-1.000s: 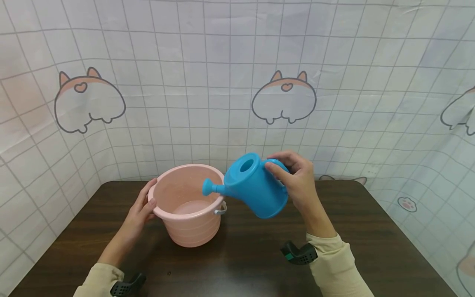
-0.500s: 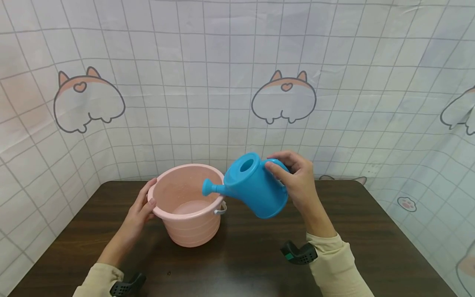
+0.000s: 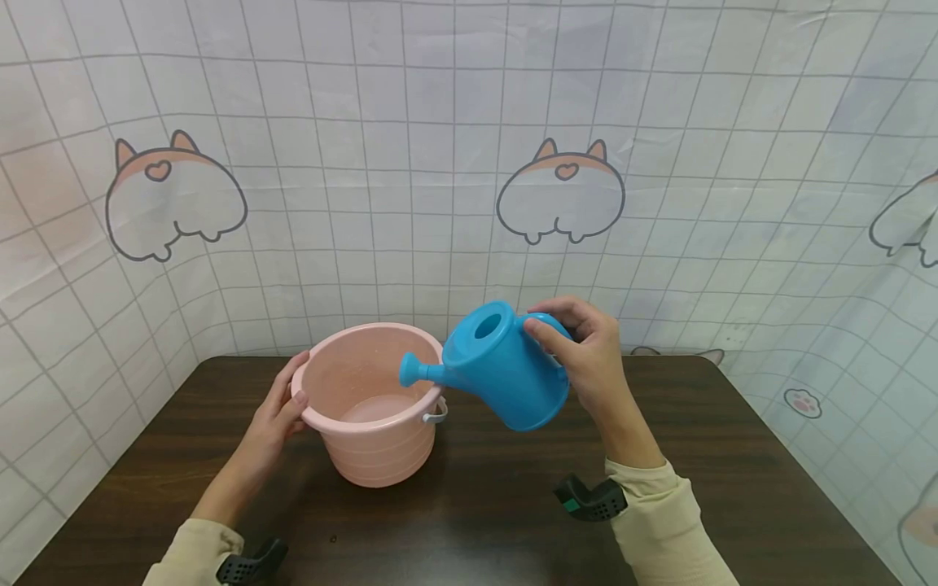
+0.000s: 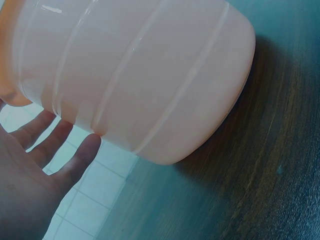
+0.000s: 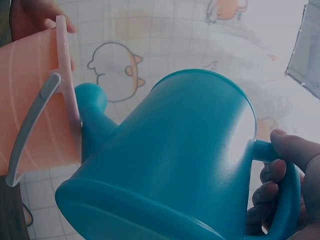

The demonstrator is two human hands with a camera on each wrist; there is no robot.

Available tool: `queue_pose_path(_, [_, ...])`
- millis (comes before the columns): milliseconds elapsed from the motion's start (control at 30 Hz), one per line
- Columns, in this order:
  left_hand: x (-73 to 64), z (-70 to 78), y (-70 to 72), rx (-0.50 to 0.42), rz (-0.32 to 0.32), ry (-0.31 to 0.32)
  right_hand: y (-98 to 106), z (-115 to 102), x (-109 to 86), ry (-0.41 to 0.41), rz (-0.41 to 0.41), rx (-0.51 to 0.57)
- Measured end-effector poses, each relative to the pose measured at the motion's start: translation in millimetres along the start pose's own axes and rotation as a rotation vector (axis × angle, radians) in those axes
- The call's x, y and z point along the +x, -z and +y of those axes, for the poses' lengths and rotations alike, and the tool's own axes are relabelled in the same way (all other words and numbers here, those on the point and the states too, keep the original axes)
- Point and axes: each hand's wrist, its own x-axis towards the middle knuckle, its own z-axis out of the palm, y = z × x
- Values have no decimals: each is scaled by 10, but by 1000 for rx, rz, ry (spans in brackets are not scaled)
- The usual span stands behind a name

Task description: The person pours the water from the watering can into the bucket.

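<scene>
A pink bucket (image 3: pixel 377 456) stands on the dark wooden table, its open mouth facing up and its grey handle (image 5: pixel 32 125) hanging at the right side. My left hand (image 3: pixel 267 427) holds the bucket's left rim, thumb over the edge and other fingers against the outer wall; in the left wrist view the fingertips (image 4: pixel 92 142) touch that wall. My right hand (image 3: pixel 589 350) grips the handle of a blue watering can (image 3: pixel 506 370), fingers curled round it. The can is tilted left above the table, its spout head over the bucket's mouth. No water stream is visible.
The brown table (image 3: pixel 469 521) reaches back to a white grid-patterned curtain (image 3: pixel 410 163) with cartoon animal prints. Black bands (image 3: pixel 593 498) sit on both wrists over cream sleeves (image 3: pixel 663 521). A small dark mark (image 3: pixel 333 539) lies near the front.
</scene>
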Motion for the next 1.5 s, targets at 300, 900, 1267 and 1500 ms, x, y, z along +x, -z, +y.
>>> queue_pose_path(300, [1, 13, -14, 5, 2, -1, 10, 10, -2, -4, 1, 6])
queue_pose_path(900, [4, 8, -2, 9, 1, -13, 6, 8, 5, -8, 4, 2])
queue_pose_path(1267, [1, 15, -6, 30, -3, 2, 1, 18, 8, 2, 0, 3])
queue_pose_path(1500, [-5, 26, -10, 26, 9, 9, 2, 13, 4, -8, -4, 9])
